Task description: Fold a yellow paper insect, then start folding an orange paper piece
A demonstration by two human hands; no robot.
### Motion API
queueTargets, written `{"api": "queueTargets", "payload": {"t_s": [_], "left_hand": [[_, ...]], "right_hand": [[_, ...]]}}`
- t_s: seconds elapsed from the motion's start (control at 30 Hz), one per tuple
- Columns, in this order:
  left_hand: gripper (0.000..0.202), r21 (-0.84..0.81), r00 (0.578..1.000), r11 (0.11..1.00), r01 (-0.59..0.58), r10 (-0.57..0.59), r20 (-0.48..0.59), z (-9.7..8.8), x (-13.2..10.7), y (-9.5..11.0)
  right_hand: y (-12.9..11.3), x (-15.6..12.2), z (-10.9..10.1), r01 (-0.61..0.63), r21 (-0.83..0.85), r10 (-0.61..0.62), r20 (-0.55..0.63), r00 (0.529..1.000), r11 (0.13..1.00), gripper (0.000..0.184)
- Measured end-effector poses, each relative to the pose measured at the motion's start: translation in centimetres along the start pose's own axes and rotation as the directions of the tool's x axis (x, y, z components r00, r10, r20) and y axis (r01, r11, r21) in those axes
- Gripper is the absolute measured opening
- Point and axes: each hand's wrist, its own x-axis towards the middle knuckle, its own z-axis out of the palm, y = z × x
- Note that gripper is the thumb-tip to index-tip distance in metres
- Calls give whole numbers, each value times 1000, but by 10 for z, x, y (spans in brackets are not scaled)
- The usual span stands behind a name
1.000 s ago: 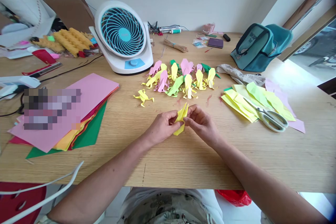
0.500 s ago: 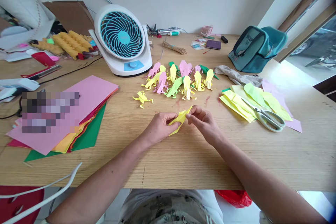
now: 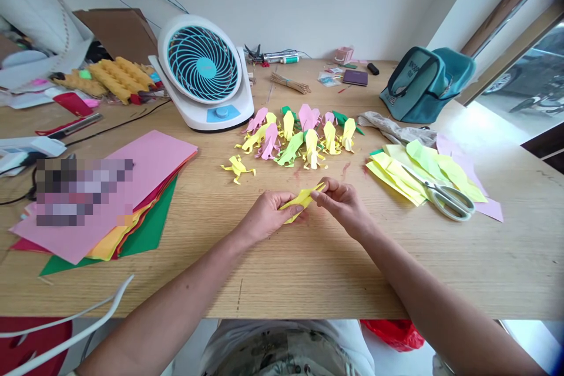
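Between my hands is a folded piece of yellow paper [image 3: 291,215], narrow and pointed toward the right. My left hand [image 3: 269,214] pinches its left part, thumb on top. The fingers of my right hand [image 3: 337,202] are closed on its slim right tip, partly hiding it. Just beyond lies a small yellow paper figure with thin legs [image 3: 238,168]. Behind it stands a cluster of several folded paper figures [image 3: 288,150] in yellow, pink and green.
A stack of coloured paper [image 3: 154,153] lies at left. On the right, scissors [image 3: 449,200] rest on yellow sheets [image 3: 392,176]. A white fan [image 3: 220,111] stands behind, with a teal bag [image 3: 423,85] at back right and a grey cloth [image 3: 392,129] before it.
The yellow paper is tilted slightly flatter, its right tip lower between my right fingers. My left hand keeps its pinch. The whole view has shifted a little.
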Motion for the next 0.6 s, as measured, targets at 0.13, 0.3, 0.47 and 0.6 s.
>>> {"api": "queueTargets", "payload": {"t_s": [0.13, 0.3, 0.47, 0.6], "left_hand": [[44, -98, 999, 994, 45, -47, -15, 2, 1, -3], [43, -151, 997, 986, 70, -75, -27, 3, 2, -7], [41, -185, 999, 982, 24, -31, -36, 2, 1, -5], [43, -197, 998, 979, 51, -58, -32, 3, 0, 0]], "right_hand": [[3, -1, -3, 4, -72, -5, -25, 1000, 997, 44], [5, 2, -6, -15, -45, 11, -94, 996, 999, 41], [13, 4, 0, -12, 64, 8, 74, 997, 998, 35], [24, 3, 2, -8, 82, -2, 123, 992, 997, 29]]}}
